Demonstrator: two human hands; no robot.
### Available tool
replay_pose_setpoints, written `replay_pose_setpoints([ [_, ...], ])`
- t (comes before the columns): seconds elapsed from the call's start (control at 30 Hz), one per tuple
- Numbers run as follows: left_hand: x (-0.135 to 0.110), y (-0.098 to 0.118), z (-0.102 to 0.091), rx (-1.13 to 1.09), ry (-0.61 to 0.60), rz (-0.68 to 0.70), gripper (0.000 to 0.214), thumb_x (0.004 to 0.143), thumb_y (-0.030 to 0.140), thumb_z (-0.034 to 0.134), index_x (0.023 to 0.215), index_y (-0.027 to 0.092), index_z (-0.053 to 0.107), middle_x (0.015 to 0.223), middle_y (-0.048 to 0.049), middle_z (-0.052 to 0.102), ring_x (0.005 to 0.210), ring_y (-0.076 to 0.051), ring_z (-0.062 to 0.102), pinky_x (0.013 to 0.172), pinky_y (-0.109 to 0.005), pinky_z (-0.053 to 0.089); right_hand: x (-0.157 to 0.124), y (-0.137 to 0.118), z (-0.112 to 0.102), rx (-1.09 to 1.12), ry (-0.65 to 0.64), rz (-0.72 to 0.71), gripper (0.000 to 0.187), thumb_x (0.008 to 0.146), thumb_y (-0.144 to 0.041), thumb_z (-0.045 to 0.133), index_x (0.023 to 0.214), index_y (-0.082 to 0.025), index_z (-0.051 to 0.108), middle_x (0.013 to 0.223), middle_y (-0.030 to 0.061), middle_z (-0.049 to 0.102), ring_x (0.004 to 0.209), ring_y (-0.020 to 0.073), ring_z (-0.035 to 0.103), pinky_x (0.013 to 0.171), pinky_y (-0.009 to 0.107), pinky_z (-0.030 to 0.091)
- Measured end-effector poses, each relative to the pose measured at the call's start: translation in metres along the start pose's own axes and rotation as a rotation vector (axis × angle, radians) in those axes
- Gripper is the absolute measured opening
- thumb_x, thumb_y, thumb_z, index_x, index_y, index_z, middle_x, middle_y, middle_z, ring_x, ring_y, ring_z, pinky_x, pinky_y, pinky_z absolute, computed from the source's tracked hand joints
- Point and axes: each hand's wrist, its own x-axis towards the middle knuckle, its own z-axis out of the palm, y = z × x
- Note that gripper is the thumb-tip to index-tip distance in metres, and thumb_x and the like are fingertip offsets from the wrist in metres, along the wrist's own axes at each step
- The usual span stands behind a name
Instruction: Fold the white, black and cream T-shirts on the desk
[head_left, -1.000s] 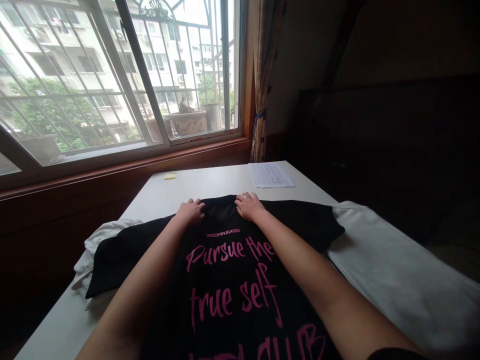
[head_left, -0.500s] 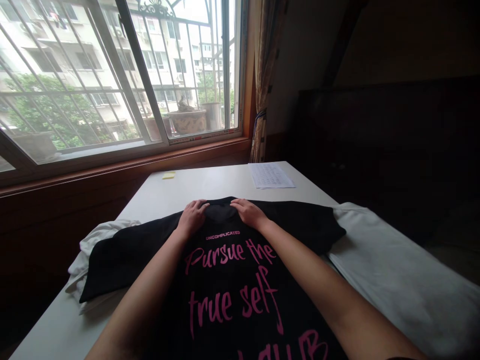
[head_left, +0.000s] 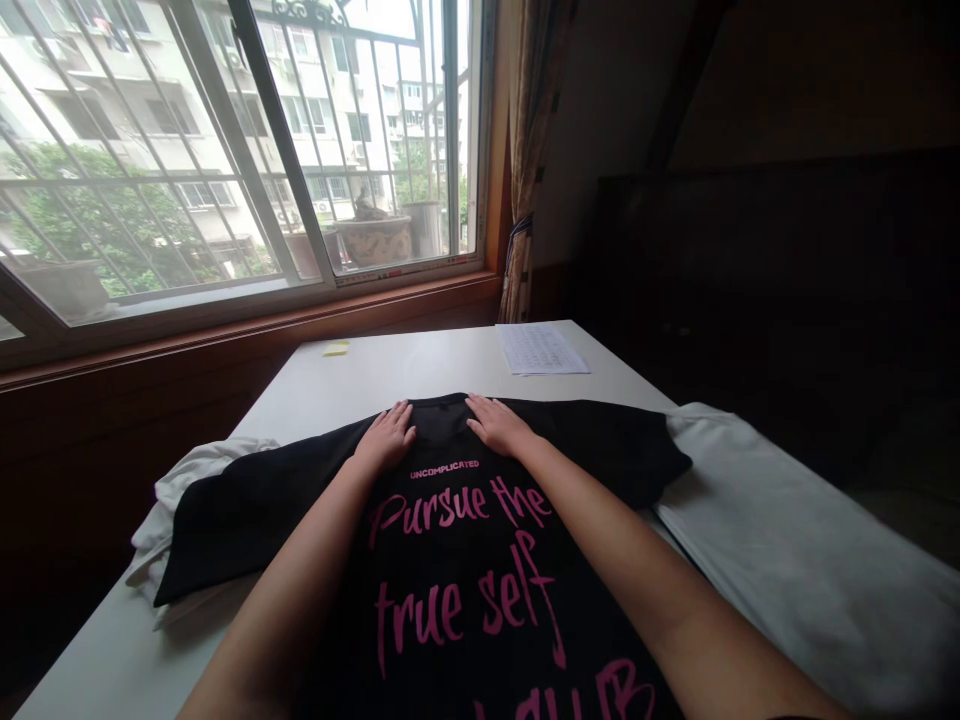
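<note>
The black cloth shirt with pink brush-style lettering (head_left: 469,560) lay spread over the smooth white table (head_left: 405,365), collar (head_left: 441,418) toward the far edge. The left hand (head_left: 388,435) and right hand (head_left: 499,425) rested on it beside the collar — fingers extended, pinching nothing. It looked soft, light, limp; the shoulders (head_left: 555,430) seemed the surest hold.

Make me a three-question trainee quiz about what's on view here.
1. True or false: the left hand and the right hand both touch the black T-shirt.
2. What colour is its lettering? A) green B) pink C) white
3. Fill in: on the white table, the yellow sticky note lies to the ____ of the paper sheets, as the wearer sees it.

Key: 1. True; 2. B; 3. left
</note>
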Motion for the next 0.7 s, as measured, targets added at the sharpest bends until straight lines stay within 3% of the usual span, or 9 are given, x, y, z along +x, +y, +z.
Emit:
replay_pose_setpoints([
  [0.2,0.001,-0.008,0.001,-0.056,0.061,-0.048,0.063,0.103,0.047,0.038,0.158,0.018,0.032,0.168,-0.0130,0.027,0.152,-0.028,0.032,0.123,-0.043,0.028,0.002,0.005,0.003,0.023,0.013,0.040,0.061,0.105,-0.050,0.032,0.156,-0.017,0.042,0.167,0.0078,0.028,0.154,0.0228,0.026,0.126,0.042,0.020],
  [0.4,0.009,-0.023,0.004,-0.112,0.138,-0.115,0.060,0.101,0.038,0.044,0.156,0.017,0.033,0.151,-0.0164,0.052,0.140,-0.028,0.049,0.116,-0.043,0.039,0.011,0.015,0.005,0.046,0.085,0.159,0.053,0.105,-0.031,0.030,0.154,-0.018,0.045,0.157,0.0091,0.047,0.146,0.0212,0.041,0.121,0.040,0.031],
  [0.53,0.015,-0.031,0.004,-0.137,0.172,-0.129,0.052,0.098,0.031,0.049,0.149,0.021,0.046,0.139,-0.0134,0.059,0.130,-0.028,0.057,0.113,-0.045,0.044,0.016,0.017,0.005,0.043,0.096,0.210,0.050,0.101,-0.022,0.035,0.148,-0.023,0.053,0.153,0.0061,0.053,0.141,0.0219,0.046,0.119,0.040,0.034],
  [0.7,0.010,-0.034,0.002,-0.162,0.193,-0.075,0.039,0.098,0.031,0.050,0.135,0.022,0.060,0.134,-0.0118,0.059,0.126,-0.026,0.059,0.112,-0.043,0.046,0.012,0.010,0.002,0.025,0.094,0.245,0.049,0.104,-0.037,0.037,0.150,-0.026,0.049,0.153,0.0079,0.050,0.137,0.0276,0.046,0.115,0.045,0.037],
])
